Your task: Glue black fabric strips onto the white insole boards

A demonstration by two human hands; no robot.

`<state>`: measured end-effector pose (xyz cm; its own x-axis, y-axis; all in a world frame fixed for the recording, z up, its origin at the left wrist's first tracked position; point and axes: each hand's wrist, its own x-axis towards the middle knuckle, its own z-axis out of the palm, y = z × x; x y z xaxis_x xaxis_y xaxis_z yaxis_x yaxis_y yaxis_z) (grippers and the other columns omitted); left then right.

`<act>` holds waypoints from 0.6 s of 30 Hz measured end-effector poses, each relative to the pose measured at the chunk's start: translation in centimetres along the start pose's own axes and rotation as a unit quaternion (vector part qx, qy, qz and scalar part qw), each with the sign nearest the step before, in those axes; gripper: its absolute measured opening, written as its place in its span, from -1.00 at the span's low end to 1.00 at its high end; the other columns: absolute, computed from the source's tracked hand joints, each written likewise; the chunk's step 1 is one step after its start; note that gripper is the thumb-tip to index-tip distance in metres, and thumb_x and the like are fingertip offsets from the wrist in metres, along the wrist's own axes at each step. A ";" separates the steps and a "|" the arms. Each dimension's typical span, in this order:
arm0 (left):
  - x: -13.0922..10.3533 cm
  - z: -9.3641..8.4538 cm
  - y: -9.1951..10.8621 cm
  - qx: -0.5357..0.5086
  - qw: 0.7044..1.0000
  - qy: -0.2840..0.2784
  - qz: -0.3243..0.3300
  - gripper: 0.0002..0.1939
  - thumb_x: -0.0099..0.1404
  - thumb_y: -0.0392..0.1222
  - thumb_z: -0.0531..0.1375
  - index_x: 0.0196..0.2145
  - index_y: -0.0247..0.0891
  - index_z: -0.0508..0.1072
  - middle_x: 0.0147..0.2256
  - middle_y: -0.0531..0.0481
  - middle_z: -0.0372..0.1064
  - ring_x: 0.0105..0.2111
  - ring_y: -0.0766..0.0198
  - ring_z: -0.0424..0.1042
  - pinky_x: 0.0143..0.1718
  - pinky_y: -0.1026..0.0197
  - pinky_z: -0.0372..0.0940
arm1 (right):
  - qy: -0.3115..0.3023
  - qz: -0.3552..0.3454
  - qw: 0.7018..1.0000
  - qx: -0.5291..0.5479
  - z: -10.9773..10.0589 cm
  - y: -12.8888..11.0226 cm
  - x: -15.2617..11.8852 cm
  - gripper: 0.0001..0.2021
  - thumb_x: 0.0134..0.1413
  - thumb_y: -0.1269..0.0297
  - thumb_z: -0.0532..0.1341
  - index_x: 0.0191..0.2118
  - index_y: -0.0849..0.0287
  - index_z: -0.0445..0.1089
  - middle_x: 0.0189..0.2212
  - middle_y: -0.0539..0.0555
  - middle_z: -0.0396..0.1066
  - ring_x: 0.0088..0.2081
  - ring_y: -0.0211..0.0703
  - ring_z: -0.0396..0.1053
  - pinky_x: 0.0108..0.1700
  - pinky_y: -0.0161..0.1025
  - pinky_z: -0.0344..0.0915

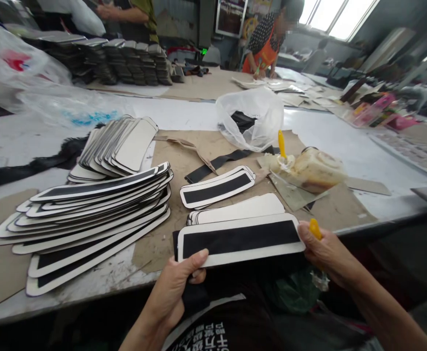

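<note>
A long white panel with a black strip point(239, 238) is held level between my two hands at the table's front edge. My left hand point(184, 278) pinches its lower left corner, thumb on top. My right hand point(321, 248) grips the right end and also keeps a yellow-handled glue spreader point(315, 229) in its fingers; the tool's smeared end hangs below the palm. Just behind the panel lie plain white panels point(241, 207) in a small overlapping pile. Beyond them sit a few finished-looking strip panels point(219, 187).
At left stands a tall stack of black-strip panels point(100, 209), with fanned plain panels point(133, 146) behind. A glue container point(318, 168) and another yellow handle point(281, 144) are at right. Farther back are a plastic bag point(272, 117) and a person in an orange apron point(264, 51).
</note>
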<state>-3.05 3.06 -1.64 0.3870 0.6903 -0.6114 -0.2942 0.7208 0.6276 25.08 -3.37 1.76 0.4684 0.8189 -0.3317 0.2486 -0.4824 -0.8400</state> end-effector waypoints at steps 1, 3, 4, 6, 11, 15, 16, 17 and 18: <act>-0.1 0.0 0.0 0.006 1.000 -0.007 -0.001 -0.56 0.01 -0.07 0.34 -0.65 -0.25 0.11 -0.69 0.19 -0.02 -0.67 0.52 -0.09 -0.67 0.40 -0.12 | -0.028 0.022 0.999 0.028 0.4 -0.3 -0.1 -0.60 -0.03 -0.13 0.20 -0.43 0.17 0.33 -0.67 -0.08 0.18 -0.66 -0.34 0.09 -0.65 -0.37 0.06; -0.2 0.0 -0.1 0.019 0.999 -0.031 0.000 -0.57 0.02 -0.04 0.33 -0.63 -0.27 0.15 -0.68 0.17 0.01 -0.65 0.51 -0.07 -0.65 0.40 -0.10 | -0.050 0.058 0.993 0.093 1.0 -0.6 -0.2 -0.64 -0.10 -0.06 0.28 -0.40 0.17 0.36 -0.60 -0.03 0.29 -0.61 -0.28 0.21 -0.61 -0.35 0.16; -0.2 -0.2 0.0 0.026 0.999 -0.044 0.005 -0.58 0.03 -0.01 0.33 -0.62 -0.28 0.18 -0.67 0.16 0.03 -0.65 0.50 -0.05 -0.64 0.39 -0.09 | -0.048 0.067 0.989 0.121 1.1 -0.6 -0.2 -0.66 -0.11 -0.03 0.30 -0.37 0.17 0.38 -0.56 -0.01 0.34 -0.57 -0.25 0.27 -0.57 -0.34 0.22; -0.1 -0.5 0.1 0.037 0.997 -0.056 0.028 -0.58 0.01 0.04 0.32 -0.60 -0.29 0.21 -0.68 0.15 0.05 -0.64 0.49 -0.02 -0.63 0.39 -0.06 | -0.040 0.072 0.985 0.154 1.0 -0.4 -0.2 -0.66 -0.12 0.01 0.32 -0.29 0.16 0.41 -0.51 0.01 0.39 -0.52 -0.19 0.33 -0.50 -0.31 0.31; 0.4 -0.7 0.8 0.053 0.995 0.054 0.062 -0.64 -0.06 -0.03 0.39 -0.52 -0.31 0.33 -0.64 0.12 0.21 -0.66 0.47 0.12 -0.67 0.40 0.01 | -0.033 0.039 0.989 0.139 0.7 0.0 -0.3 -0.67 -0.09 0.05 0.31 -0.23 0.16 0.43 -0.47 0.04 0.44 -0.47 -0.13 0.37 -0.48 -0.30 0.35; 0.3 0.2 1.3 0.010 0.996 0.070 0.058 -0.66 0.02 -0.12 0.35 -0.26 -0.34 0.47 -0.45 -0.05 0.47 -0.46 0.23 0.43 -0.44 0.25 0.33 | -0.033 0.023 0.987 0.158 1.2 -0.2 -0.4 -0.73 -0.10 0.09 0.33 -0.30 0.15 0.43 -0.50 0.04 0.41 -0.48 -0.11 0.38 -0.49 -0.27 0.37; 0.2 0.4 1.3 -0.010 0.996 0.061 0.059 -0.65 0.02 -0.14 0.34 -0.23 -0.35 0.48 -0.41 -0.09 0.49 -0.42 0.18 0.46 -0.37 0.20 0.36 | -0.035 0.035 0.982 0.181 1.4 -0.3 -0.4 -0.75 -0.11 0.10 0.33 -0.34 0.14 0.41 -0.53 0.02 0.39 -0.52 -0.14 0.35 -0.52 -0.28 0.36; 0.2 0.5 1.2 -0.029 0.996 0.056 0.059 -0.63 0.01 -0.16 0.35 -0.21 -0.35 0.49 -0.39 -0.11 0.51 -0.39 0.14 0.48 -0.32 0.16 0.38 | -0.036 0.052 0.976 0.208 1.6 -0.3 -0.3 -0.76 -0.12 0.11 0.34 -0.38 0.14 0.38 -0.57 -0.01 0.34 -0.58 -0.20 0.30 -0.58 -0.30 0.33; 0.2 0.6 1.1 -0.046 0.996 0.055 0.053 -0.62 0.00 -0.18 0.35 -0.20 -0.36 0.49 -0.39 -0.11 0.52 -0.38 0.12 0.49 -0.30 0.14 0.39 | -0.035 0.070 0.968 0.237 1.8 -0.2 -0.2 -0.76 -0.13 0.12 0.35 -0.42 0.14 0.35 -0.62 -0.04 0.27 -0.64 -0.27 0.23 -0.66 -0.34 0.27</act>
<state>-2.80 3.96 -0.72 0.2517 0.7625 -0.5960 -0.4085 0.6420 0.6488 23.39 -2.90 1.26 0.4073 0.7830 -0.4701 -0.2371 -0.4064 -0.8824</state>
